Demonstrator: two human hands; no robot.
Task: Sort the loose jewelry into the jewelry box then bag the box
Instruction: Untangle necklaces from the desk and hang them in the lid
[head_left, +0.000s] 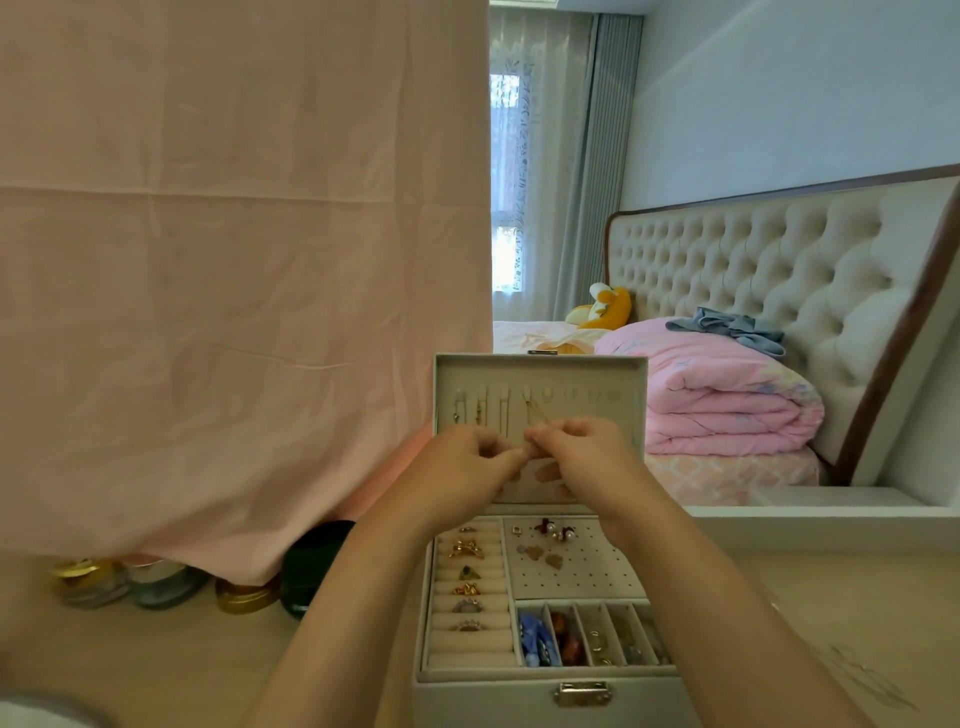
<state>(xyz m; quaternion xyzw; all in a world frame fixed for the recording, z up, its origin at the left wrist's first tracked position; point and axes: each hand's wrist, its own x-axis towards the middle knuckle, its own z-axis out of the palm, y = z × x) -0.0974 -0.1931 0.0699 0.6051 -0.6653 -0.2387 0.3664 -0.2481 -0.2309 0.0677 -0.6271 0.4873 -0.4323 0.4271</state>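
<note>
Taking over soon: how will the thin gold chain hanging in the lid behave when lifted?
Probably floppy: the gold chain drapes slack from the lid to the pinching fingers. Likely light and snag-prone: very fine, close to other hanging pieces.

Home bedroom: bed (727, 467), tufted headboard (753, 260).

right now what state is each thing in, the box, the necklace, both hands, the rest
jewelry box, open
lid, upright
latch, undone
necklace, hanging in the lid, pinched by both hands
left hand, pinching the necklace
right hand, pinching the necklace
rings, seated in the box
quilt, folded
</note>
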